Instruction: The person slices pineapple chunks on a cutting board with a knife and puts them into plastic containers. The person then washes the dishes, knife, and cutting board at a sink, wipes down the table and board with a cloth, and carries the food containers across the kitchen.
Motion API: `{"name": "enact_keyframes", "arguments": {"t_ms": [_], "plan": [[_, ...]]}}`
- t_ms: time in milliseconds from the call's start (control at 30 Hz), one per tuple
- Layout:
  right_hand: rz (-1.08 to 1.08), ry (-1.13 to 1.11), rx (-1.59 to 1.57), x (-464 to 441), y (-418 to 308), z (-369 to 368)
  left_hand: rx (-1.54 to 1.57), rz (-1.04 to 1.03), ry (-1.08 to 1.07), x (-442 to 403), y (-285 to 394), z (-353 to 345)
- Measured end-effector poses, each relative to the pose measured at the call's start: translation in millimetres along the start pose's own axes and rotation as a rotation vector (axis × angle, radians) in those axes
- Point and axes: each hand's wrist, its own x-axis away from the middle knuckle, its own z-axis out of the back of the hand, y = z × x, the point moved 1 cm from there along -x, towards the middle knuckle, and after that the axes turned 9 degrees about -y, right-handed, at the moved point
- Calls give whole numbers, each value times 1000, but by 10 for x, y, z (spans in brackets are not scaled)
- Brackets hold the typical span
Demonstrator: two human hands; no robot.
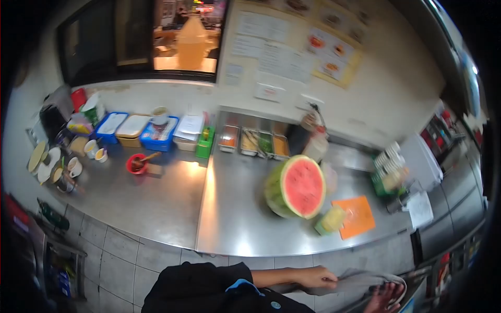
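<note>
Left hand (319, 276) pinching grey sheeting (359, 282); right hand (385, 297) appears spread at its far end, blurred. Advisable: steady left pinch, gentle even tension, no snagging.

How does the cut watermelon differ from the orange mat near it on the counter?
Shape: the watermelon is thick and rounded, while the mat is thin, flat and four-cornered.
Colour: the watermelon shows red flesh inside a green rind; the mat is plain orange.
Pose: the watermelon stands with its cut face turned sideways, while the mat lies flat.
Shared: both rest on the same metal counter.
</note>
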Motion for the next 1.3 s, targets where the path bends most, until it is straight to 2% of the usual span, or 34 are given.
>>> {"name": "enact_keyframes", "arguments": {"t_ms": [33,67,100,133,167,200,233,300,367,400,433,467,500,533,567,600,633,667,733,767,833,900,933,967,1000,1067,1100,1167,1200,1233,1267,1300], "plan": [[-190,-120,-78,-15,-58,427,20,5,-35,-289,-11,-84],[-266,-106,-298,65,-24,848,143,-44,-15,-577,-30,-172],[-296,345,242,180,47,842,270,-89,12,-858,-64,-266],[-662,56,-353,437,31,1604,327,-119,-9,-1115,-171,-343],[-690,225,-206,448,133,1408,354,-108,-14,-1306,-242,-375],[-660,264,-17,593,152,1791,266,-99,-8,-1457,-295,-392],[-549,148,396,524,96,1605,178,-86,-15,-1586,-353,-421],[-706,46,843,68,-61,1747,173,-45,60,-1802,-498,-469],[-487,98,1101,-286,-234,1863,141,69,61,-1991,-566,-340],[-468,133,1062,-477,-343,1945,187,161,71,-2074,-541,-254],[-446,159,1025,-653,-464,2038,92,102,184,-2171,-699,-229],[-279,183,1048,-800,-547,2126,97,95,164,-2278,-621,-84],[-108,195,1070,-936,-599,2171,196,241,127,-2379,-553,106],[-119,245,960,-1097,-651,2006,296,385,92,-2506,-447,261],[-132,284,853,-1280,-680,1760,305,368,88,-2671,-361,347],[-118,231,863,-1445,-665,1607,103,103,168,-2850,-244,420],[-12,-43,893,-1591,-582,1569,-96,-158,265,-3012,-127,480],[-84,-195,1190,-1759,-507,1518,-80,-162,281,-3134,-30,523],[-276,-405,1557,-2081,-284,1708,-315,-490,80,-3325,105,606],[-405,-464,1633,-2235,-114,2004,-309,-484,81,-3374,60,672],[-295,-464,1359,-2702,257,2287,-486,-335,199,-3415,-67,819],[-237,-259,1086,-3211,607,2318,-384,-66,404,-3340,-351,1047],[-204,-253,921,-3499,766,2344,-437,84,531,-3198,-515,1140],[-170,-242,752,-3789,941,2360,-364,251,588,-3044,-671,1204],[-126,-277,738,-4062,1080,2247,-582,445,594,-2884,-1003,1194],[-85,-339,630,-4593,1405,1976,-605,811,693,-2670,-1351,1079],[-87,-363,532,-4867,1625,1865,-600,840,731,-2647,-1502,1008],[117,-502,751,-5379,2224,1696,-714,919,1088,-2657,-1760,896],[76,-603,646,-5553,2516,1530,-718,952,1125,-2709,-1878,843],[33,-696,541,-5678,2794,1371,-627,1021,1257,-2752,-1984,788],[-207,-795,472,-5795,3128,1291,-536,1079,1387,-2790,-2073,783],[-448,-889,403,-5867,3517,1252,-542,1106,1412,-2822,-2155,803]]}}
